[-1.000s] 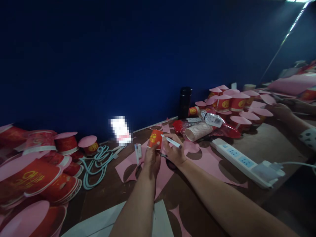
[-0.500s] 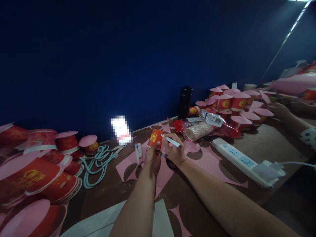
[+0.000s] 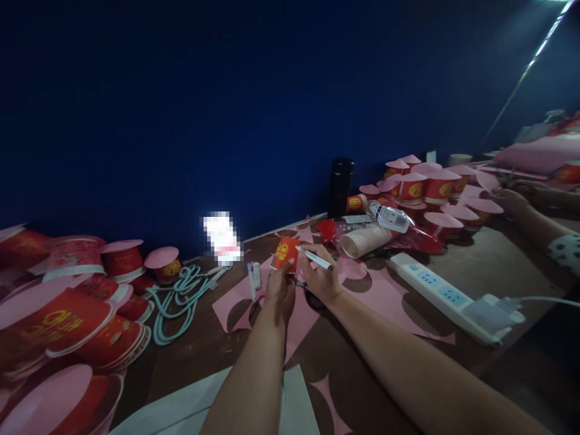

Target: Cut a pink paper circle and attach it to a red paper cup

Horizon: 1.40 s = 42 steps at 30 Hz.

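Observation:
My left hand (image 3: pixel 278 293) is closed on a small red paper cup (image 3: pixel 284 253) with gold print, held upside down on a pink paper sheet (image 3: pixel 299 314) with round holes cut in it. My right hand (image 3: pixel 321 277) grips a white pen (image 3: pixel 315 259), its tip against the cup's side. Dark scissors (image 3: pixel 308 295) lie partly hidden under my right hand. Both forearms reach in from the bottom edge.
Red cups with pink lids (image 3: pixel 72 302) pile up at the left, and more such cups (image 3: pixel 426 190) stand at the back right. A teal cable (image 3: pixel 179 296), a white power strip (image 3: pixel 448 297), a sleeve of stacked cups (image 3: pixel 365 240), a black flask (image 3: pixel 339 186). Another person's hand (image 3: pixel 514 201) works at the right.
My hands, the cup and the pen stay almost in place. The other person's hand at the right has shifted slightly.

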Each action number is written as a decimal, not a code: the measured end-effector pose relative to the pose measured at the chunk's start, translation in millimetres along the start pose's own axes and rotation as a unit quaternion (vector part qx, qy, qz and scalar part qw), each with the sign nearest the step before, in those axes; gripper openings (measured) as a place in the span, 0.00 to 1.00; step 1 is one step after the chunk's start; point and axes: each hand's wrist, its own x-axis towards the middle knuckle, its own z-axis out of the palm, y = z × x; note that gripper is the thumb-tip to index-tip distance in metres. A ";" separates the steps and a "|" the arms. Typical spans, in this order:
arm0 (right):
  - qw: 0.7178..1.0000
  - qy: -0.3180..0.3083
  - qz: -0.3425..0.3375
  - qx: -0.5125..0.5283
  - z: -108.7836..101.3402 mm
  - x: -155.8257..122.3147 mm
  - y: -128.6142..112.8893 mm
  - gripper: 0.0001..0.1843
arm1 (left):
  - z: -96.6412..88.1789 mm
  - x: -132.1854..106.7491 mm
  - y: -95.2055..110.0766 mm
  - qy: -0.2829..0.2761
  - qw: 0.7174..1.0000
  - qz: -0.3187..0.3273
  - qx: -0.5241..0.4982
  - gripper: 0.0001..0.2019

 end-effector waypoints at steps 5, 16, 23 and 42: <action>1.000 0.002 0.004 -0.001 0.3 -0.4 0.1 0.07 | 0.3 0.3 -0.1 0.008 1.000 -0.004 0.005 0.18; 1.000 0.004 -0.002 -0.013 -0.1 -0.2 -0.4 0.06 | 0.0 0.3 -0.4 0.000 1.000 0.006 0.000 0.19; 1.000 0.006 -0.007 -0.006 1.2 -0.6 1.9 0.07 | 2.0 -1.7 -0.5 -0.018 0.999 0.034 0.025 0.19; 1.000 0.011 -0.011 -0.006 0.9 1.2 0.7 0.06 | 11.9 -10.0 5.4 -0.020 0.997 0.051 0.050 0.21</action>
